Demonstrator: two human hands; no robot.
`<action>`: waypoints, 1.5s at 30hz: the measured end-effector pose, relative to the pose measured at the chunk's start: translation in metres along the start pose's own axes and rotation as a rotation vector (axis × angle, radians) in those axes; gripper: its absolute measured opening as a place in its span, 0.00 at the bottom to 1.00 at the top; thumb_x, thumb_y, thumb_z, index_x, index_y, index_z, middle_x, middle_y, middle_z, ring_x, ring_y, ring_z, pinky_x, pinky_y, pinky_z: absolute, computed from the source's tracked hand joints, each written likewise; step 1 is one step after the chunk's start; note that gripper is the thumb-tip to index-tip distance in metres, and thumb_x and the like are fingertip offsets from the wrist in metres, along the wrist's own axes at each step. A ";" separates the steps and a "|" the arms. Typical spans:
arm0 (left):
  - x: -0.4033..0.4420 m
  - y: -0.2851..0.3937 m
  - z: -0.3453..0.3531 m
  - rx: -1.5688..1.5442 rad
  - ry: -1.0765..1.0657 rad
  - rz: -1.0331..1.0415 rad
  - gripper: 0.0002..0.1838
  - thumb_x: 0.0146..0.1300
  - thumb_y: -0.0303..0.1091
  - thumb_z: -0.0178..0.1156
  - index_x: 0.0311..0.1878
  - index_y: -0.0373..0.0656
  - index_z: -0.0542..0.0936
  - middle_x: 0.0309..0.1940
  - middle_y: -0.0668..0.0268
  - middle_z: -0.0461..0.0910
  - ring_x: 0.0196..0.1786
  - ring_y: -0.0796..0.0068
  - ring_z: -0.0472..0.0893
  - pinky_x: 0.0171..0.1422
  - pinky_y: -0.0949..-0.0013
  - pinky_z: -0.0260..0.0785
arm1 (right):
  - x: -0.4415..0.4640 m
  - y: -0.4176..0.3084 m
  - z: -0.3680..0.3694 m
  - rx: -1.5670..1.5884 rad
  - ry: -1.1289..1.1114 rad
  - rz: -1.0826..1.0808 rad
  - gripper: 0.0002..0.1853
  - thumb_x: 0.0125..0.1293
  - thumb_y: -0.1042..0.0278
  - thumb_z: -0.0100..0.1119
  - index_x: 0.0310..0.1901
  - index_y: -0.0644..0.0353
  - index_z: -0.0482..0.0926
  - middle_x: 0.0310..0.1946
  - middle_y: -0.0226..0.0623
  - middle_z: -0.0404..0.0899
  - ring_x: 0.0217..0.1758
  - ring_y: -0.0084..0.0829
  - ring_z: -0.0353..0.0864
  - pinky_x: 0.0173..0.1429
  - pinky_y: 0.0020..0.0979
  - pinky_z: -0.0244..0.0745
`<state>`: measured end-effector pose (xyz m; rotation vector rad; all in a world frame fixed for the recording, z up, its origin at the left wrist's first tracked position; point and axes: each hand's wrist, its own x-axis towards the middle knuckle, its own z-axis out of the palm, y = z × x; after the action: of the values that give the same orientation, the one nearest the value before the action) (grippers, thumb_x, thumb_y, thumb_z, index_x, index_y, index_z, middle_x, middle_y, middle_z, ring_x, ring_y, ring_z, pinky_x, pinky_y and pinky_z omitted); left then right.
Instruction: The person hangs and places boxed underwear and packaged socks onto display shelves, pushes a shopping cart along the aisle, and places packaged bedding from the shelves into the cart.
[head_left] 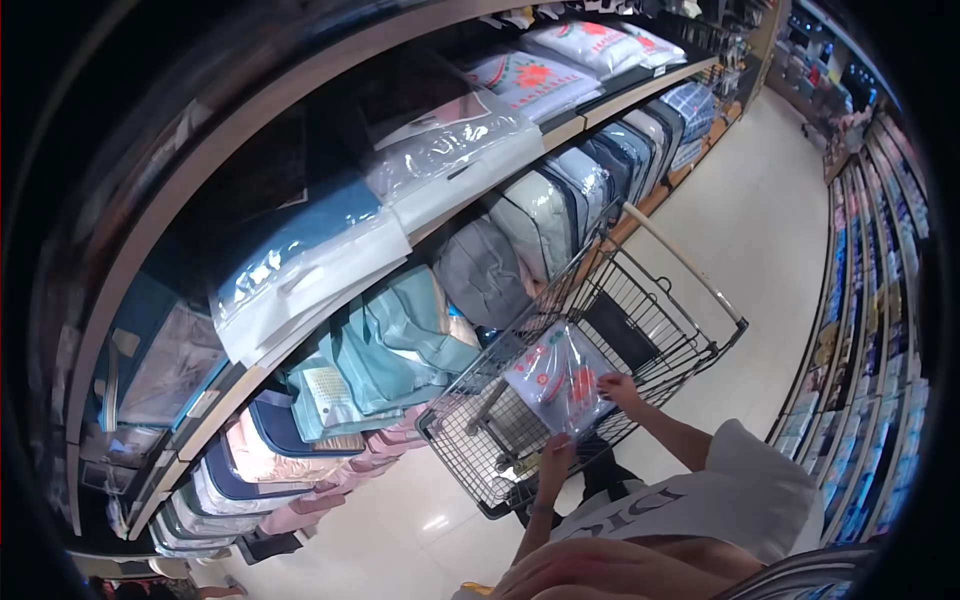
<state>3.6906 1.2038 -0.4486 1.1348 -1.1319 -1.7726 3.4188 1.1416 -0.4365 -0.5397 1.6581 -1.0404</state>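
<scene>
A clear plastic-wrapped white package [556, 376] with red flower print is over the basket of a metal shopping cart [480, 440]. My left hand [556, 460] grips its near lower edge, fingers closed at the plastic. On the package's right edge, my right hand [618, 389] is closed too, its fingertips on the wrap. The package lies tilted between the two hands. Whether its underside rests on the cart's wire is hidden.
Shelves along the left hold bagged bedding [525, 215], teal fabric bags [400, 330] and similar flower-print packages [535, 80]. The cart handle [685, 262] points toward the aisle floor [770, 200]. Another shelf [860, 330] of small goods lines the right.
</scene>
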 end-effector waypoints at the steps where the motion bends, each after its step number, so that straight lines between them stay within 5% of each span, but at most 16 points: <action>1: -0.017 0.017 -0.006 -0.099 0.004 -0.051 0.13 0.73 0.28 0.56 0.58 0.40 0.78 0.48 0.60 0.83 0.49 0.70 0.84 0.54 0.66 0.76 | -0.004 -0.023 0.017 0.032 -0.043 -0.051 0.10 0.65 0.78 0.59 0.47 0.62 0.82 0.40 0.34 0.85 0.43 0.26 0.85 0.45 0.31 0.82; 6: -0.077 0.075 -0.109 -0.210 0.116 -0.021 0.10 0.74 0.26 0.55 0.55 0.39 0.79 0.48 0.62 0.83 0.45 0.75 0.83 0.51 0.70 0.76 | 0.005 -0.231 0.126 0.307 -0.386 -0.303 0.11 0.66 0.76 0.59 0.49 0.61 0.81 0.36 0.33 0.82 0.36 0.27 0.82 0.42 0.27 0.78; 9: -0.111 0.114 -0.163 -0.237 0.354 -0.020 0.12 0.73 0.25 0.50 0.55 0.40 0.78 0.46 0.63 0.84 0.45 0.75 0.83 0.50 0.72 0.75 | 0.005 -0.382 0.183 0.832 -0.449 -0.006 0.30 0.70 0.56 0.67 0.67 0.61 0.69 0.65 0.42 0.75 0.65 0.38 0.78 0.63 0.32 0.80; 10: -0.122 0.118 -0.181 -0.191 0.406 -0.004 0.13 0.72 0.25 0.48 0.56 0.40 0.77 0.45 0.63 0.84 0.45 0.75 0.83 0.51 0.71 0.76 | -0.002 -0.430 0.197 0.898 -0.493 0.043 0.35 0.68 0.52 0.69 0.69 0.61 0.68 0.68 0.42 0.73 0.65 0.40 0.77 0.63 0.34 0.80; 11: -0.131 0.123 -0.196 -0.183 0.460 -0.041 0.13 0.73 0.26 0.48 0.56 0.40 0.77 0.45 0.63 0.84 0.45 0.74 0.83 0.52 0.71 0.75 | 0.024 -0.459 0.202 0.845 -0.675 -0.049 0.33 0.66 0.52 0.71 0.64 0.62 0.70 0.63 0.41 0.76 0.62 0.40 0.79 0.63 0.37 0.80; 14: -0.152 0.147 -0.223 -0.199 0.545 -0.101 0.14 0.73 0.27 0.46 0.56 0.40 0.77 0.46 0.62 0.84 0.47 0.73 0.83 0.54 0.69 0.75 | 0.028 -0.523 0.231 0.675 -0.306 -0.109 0.16 0.69 0.55 0.67 0.44 0.56 0.75 0.39 0.34 0.83 0.46 0.31 0.85 0.48 0.30 0.82; 16: -0.160 0.157 -0.233 -0.222 0.571 -0.096 0.14 0.72 0.27 0.46 0.56 0.40 0.77 0.47 0.62 0.84 0.48 0.73 0.83 0.54 0.69 0.76 | 0.050 -0.528 0.243 0.610 -0.182 -0.064 0.11 0.72 0.57 0.62 0.41 0.55 0.75 0.32 0.31 0.83 0.38 0.28 0.86 0.39 0.26 0.82; 19: -0.158 0.172 -0.229 -0.255 0.541 -0.064 0.15 0.72 0.28 0.47 0.57 0.39 0.77 0.48 0.61 0.84 0.49 0.72 0.84 0.55 0.69 0.76 | 0.076 -0.524 0.231 0.598 -0.442 0.076 0.13 0.76 0.60 0.54 0.32 0.51 0.70 0.18 0.24 0.72 0.24 0.21 0.76 0.30 0.22 0.75; 22: -0.147 0.218 -0.200 -0.251 0.444 -0.022 0.15 0.73 0.29 0.48 0.58 0.39 0.77 0.50 0.60 0.84 0.51 0.71 0.83 0.56 0.69 0.75 | 0.045 -0.526 0.231 0.630 -0.405 -0.153 0.16 0.78 0.61 0.48 0.27 0.49 0.64 0.15 0.20 0.61 0.18 0.20 0.61 0.23 0.22 0.60; 23: -0.142 0.236 -0.190 -0.240 0.402 -0.011 0.15 0.73 0.29 0.48 0.59 0.38 0.76 0.50 0.60 0.84 0.52 0.71 0.83 0.56 0.69 0.75 | 0.026 -0.532 0.233 0.629 -0.365 -0.210 0.18 0.78 0.59 0.49 0.27 0.48 0.61 0.16 0.19 0.54 0.17 0.20 0.51 0.22 0.25 0.46; 26: -0.117 0.286 -0.159 -0.268 0.186 0.153 0.16 0.75 0.32 0.50 0.60 0.36 0.75 0.53 0.57 0.83 0.54 0.68 0.83 0.58 0.68 0.76 | -0.030 -0.539 0.218 0.402 -0.388 -0.437 0.17 0.77 0.59 0.50 0.28 0.48 0.62 0.16 0.19 0.54 0.18 0.18 0.50 0.22 0.25 0.44; 31: -0.047 0.393 -0.078 -0.338 -0.062 0.446 0.25 0.78 0.39 0.53 0.70 0.33 0.66 0.66 0.49 0.74 0.68 0.61 0.75 0.70 0.58 0.71 | -0.109 -0.489 0.190 0.494 -0.289 -0.458 0.13 0.73 0.63 0.54 0.29 0.50 0.68 0.18 0.19 0.58 0.17 0.16 0.53 0.21 0.25 0.47; 36: 0.095 0.443 0.016 -0.769 -0.297 0.269 0.26 0.74 0.44 0.61 0.66 0.37 0.70 0.58 0.57 0.78 0.64 0.62 0.77 0.69 0.55 0.71 | -0.140 -0.396 0.163 0.305 -0.175 -0.494 0.12 0.72 0.61 0.58 0.33 0.59 0.79 0.23 0.24 0.72 0.22 0.16 0.66 0.25 0.23 0.59; 41: 0.194 0.404 0.065 -0.861 0.155 0.087 0.18 0.74 0.40 0.61 0.57 0.36 0.73 0.50 0.59 0.80 0.53 0.61 0.82 0.60 0.61 0.78 | -0.113 -0.374 0.118 -0.050 -0.268 -0.650 0.14 0.73 0.61 0.59 0.34 0.63 0.82 0.25 0.28 0.78 0.25 0.18 0.75 0.28 0.23 0.67; 43: 0.204 0.387 0.068 -0.908 0.086 0.104 0.17 0.74 0.37 0.61 0.57 0.36 0.74 0.49 0.59 0.80 0.51 0.61 0.83 0.58 0.61 0.80 | -0.122 -0.387 0.092 -0.192 -0.406 -0.503 0.19 0.72 0.57 0.60 0.35 0.69 0.85 0.22 0.30 0.78 0.27 0.20 0.76 0.37 0.25 0.73; 45: 0.195 0.387 0.076 -0.958 0.083 0.193 0.15 0.74 0.32 0.60 0.57 0.34 0.75 0.50 0.58 0.82 0.51 0.61 0.84 0.57 0.60 0.81 | -0.118 -0.372 0.052 -0.022 -0.337 -0.643 0.20 0.73 0.54 0.59 0.40 0.68 0.85 0.26 0.32 0.80 0.31 0.21 0.77 0.40 0.26 0.74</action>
<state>3.5989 0.9182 -0.1264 0.4794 -0.2252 -1.7546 3.4532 1.0202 -0.0637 -1.2430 1.2149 -1.2958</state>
